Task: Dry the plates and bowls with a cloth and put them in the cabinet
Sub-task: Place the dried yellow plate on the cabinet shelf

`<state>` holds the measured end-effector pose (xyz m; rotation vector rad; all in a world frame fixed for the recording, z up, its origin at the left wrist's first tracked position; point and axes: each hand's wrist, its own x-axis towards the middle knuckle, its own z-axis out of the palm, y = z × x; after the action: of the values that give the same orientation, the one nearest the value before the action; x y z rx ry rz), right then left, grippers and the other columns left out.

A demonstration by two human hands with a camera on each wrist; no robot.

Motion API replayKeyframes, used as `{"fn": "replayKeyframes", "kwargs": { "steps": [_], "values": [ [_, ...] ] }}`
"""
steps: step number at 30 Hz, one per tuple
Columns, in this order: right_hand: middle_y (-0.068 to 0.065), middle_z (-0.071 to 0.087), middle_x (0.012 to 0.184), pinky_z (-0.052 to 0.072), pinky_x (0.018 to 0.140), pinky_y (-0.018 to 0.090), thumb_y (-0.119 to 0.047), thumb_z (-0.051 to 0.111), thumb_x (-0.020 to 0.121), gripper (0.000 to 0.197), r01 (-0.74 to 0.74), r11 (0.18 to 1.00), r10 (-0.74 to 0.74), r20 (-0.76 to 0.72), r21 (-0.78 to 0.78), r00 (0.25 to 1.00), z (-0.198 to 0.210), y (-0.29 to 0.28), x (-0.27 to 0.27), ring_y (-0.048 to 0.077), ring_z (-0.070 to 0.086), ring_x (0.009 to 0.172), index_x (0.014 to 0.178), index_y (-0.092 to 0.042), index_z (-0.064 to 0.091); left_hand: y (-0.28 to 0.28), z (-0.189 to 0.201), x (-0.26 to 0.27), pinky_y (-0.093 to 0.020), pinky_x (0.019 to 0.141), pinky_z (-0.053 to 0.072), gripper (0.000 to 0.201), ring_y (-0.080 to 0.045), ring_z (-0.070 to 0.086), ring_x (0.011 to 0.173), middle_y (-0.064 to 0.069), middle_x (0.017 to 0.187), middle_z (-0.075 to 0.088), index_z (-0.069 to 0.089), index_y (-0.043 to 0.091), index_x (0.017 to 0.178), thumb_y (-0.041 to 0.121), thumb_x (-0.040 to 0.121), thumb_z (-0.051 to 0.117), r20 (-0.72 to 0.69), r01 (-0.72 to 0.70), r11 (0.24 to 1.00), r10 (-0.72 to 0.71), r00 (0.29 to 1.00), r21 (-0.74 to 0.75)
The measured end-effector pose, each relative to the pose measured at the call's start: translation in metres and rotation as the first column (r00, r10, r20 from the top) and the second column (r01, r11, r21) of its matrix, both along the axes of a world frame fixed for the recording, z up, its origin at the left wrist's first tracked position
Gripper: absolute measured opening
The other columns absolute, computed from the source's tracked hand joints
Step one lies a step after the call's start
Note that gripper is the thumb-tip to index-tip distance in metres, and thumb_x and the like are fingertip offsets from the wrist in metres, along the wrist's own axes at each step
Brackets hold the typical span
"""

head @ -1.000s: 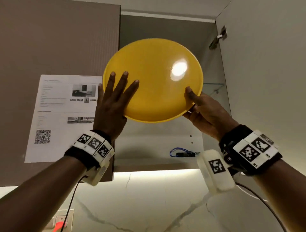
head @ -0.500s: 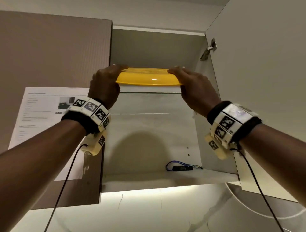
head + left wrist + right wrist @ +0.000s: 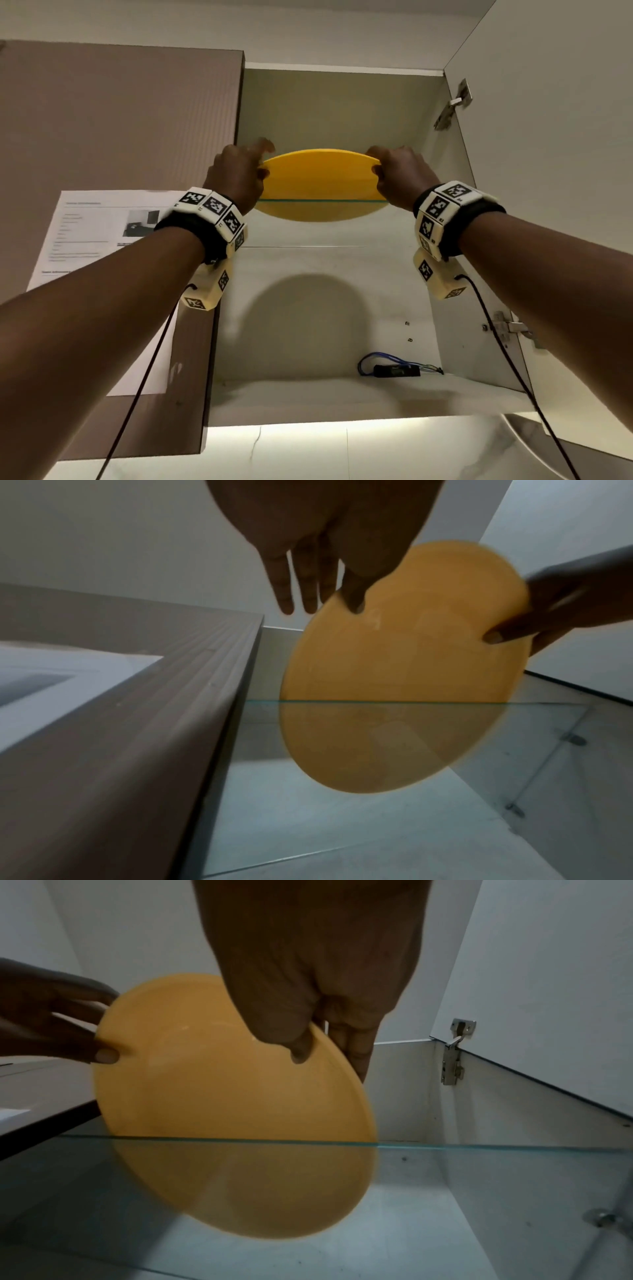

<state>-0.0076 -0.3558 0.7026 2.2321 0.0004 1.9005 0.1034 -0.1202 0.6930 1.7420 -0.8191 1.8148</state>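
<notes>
A yellow plate (image 3: pixel 320 178) is held flat over the glass shelf (image 3: pixel 404 202) inside the open wall cabinet. My left hand (image 3: pixel 239 171) pinches its left rim, thumb under the plate (image 3: pixel 394 669) and the other fingers (image 3: pixel 298 588) stretched above the rim. My right hand (image 3: pixel 397 174) pinches the right rim, thumb (image 3: pixel 301 1047) beneath the plate (image 3: pixel 222 1096) and fingers on top. Part of the plate shows through the glass from below. Whether the plate touches the shelf I cannot tell.
The open cabinet door (image 3: pixel 548 171) stands at the right with its hinges (image 3: pixel 452 104). A closed brown door (image 3: pixel 120 130) with a printed sheet (image 3: pixel 102 240) is at the left. A small black device with blue wires (image 3: pixel 397 368) lies on the cabinet floor.
The plate went from upright facing me to flat, rose to shelf height, and now has moved farther in over the glass shelf. Both hands shifted to pinching its opposite rims.
</notes>
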Motion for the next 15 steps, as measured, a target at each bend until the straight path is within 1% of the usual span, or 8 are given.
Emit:
{"fn": "replayKeyframes", "kwargs": {
  "steps": [1,3,6,8,10,11,13,15],
  "values": [
    [0.019,0.063,0.098,0.050,0.073,0.041,-0.003,0.050,0.093,0.030,-0.001,1.000,0.002,-0.020,0.025,1.000,0.005,-0.002,0.003,0.039,0.060,0.088,0.119,-0.014,0.061,-0.001,0.000,-0.001,-0.051,0.082,0.052,0.041,-0.045,0.062,0.103,-0.020,0.115,0.066,0.055,0.021,0.130,0.012,0.092,0.066,0.031,0.014,1.000,-0.014,0.999,0.008],
    [0.017,0.064,0.105,0.053,0.082,0.045,-0.003,0.053,0.093,0.032,0.012,0.997,-0.006,-0.082,0.079,0.997,0.013,-0.002,0.009,0.038,0.061,0.093,0.122,-0.014,0.060,-0.004,-0.006,-0.001,-0.053,0.085,0.053,0.045,-0.042,0.064,0.105,-0.015,0.122,0.067,0.053,0.021,0.134,0.013,0.091,0.067,0.125,0.030,0.998,-0.035,0.991,0.047],
    [0.019,0.061,0.116,0.053,0.088,0.049,-0.004,0.053,0.093,0.034,0.052,0.984,-0.020,-0.179,0.170,0.984,0.018,0.001,0.019,0.039,0.060,0.100,0.126,-0.012,0.056,-0.010,-0.020,0.000,-0.049,0.083,0.055,0.045,-0.038,0.066,0.104,-0.007,0.131,0.065,0.054,0.023,0.138,0.014,0.095,0.063,0.232,-0.030,0.991,-0.002,0.973,0.134],
    [0.023,0.056,0.123,0.052,0.090,0.048,-0.004,0.052,0.094,0.039,0.023,0.971,0.029,-0.213,0.237,0.977,0.016,-0.001,0.028,0.041,0.058,0.106,0.132,-0.011,0.048,-0.013,-0.029,0.002,-0.047,0.081,0.057,0.049,-0.035,0.066,0.106,-0.004,0.135,0.063,0.053,0.026,0.141,0.012,0.095,0.061,0.253,-0.049,0.982,0.001,0.967,0.181],
    [0.022,0.049,0.134,0.048,0.094,0.045,-0.002,0.057,0.091,0.053,-0.082,0.960,0.139,-0.203,0.269,0.969,0.010,-0.006,0.037,0.039,0.053,0.116,0.140,-0.012,0.038,-0.015,-0.034,0.005,-0.047,0.080,0.058,0.054,-0.033,0.066,0.108,-0.001,0.141,0.058,0.048,0.027,0.145,0.013,0.095,0.061,0.237,-0.070,0.973,0.016,0.971,0.218],
    [0.019,0.044,0.140,0.045,0.097,0.043,-0.002,0.062,0.088,0.063,-0.159,0.957,0.202,-0.165,0.243,0.965,0.005,-0.007,0.039,0.036,0.049,0.122,0.143,-0.014,0.034,-0.016,-0.035,0.007,-0.047,0.081,0.057,0.057,-0.033,0.065,0.108,0.001,0.145,0.054,0.045,0.027,0.148,0.015,0.095,0.061,0.218,-0.091,0.970,0.040,0.975,0.227],
    [0.011,0.036,0.147,0.042,0.101,0.039,-0.004,0.068,0.082,0.073,-0.258,0.962,0.262,-0.038,0.089,0.964,-0.009,-0.008,0.042,0.031,0.043,0.129,0.144,-0.019,0.033,-0.018,-0.037,0.010,-0.045,0.084,0.054,0.061,-0.032,0.063,0.112,0.004,0.152,0.046,0.036,0.029,0.152,0.020,0.096,0.059,0.165,-0.129,0.965,0.092,0.982,0.228],
    [0.006,0.035,0.149,0.040,0.100,0.036,-0.004,0.066,0.080,0.072,-0.247,0.968,0.249,0.045,-0.052,0.967,-0.023,-0.009,0.044,0.029,0.040,0.131,0.143,-0.023,0.037,-0.020,-0.038,0.014,-0.043,0.089,0.051,0.062,-0.030,0.059,0.120,0.006,0.155,0.041,0.031,0.030,0.154,0.022,0.097,0.056,0.110,-0.151,0.964,0.129,0.986,0.221]
  ]
}}
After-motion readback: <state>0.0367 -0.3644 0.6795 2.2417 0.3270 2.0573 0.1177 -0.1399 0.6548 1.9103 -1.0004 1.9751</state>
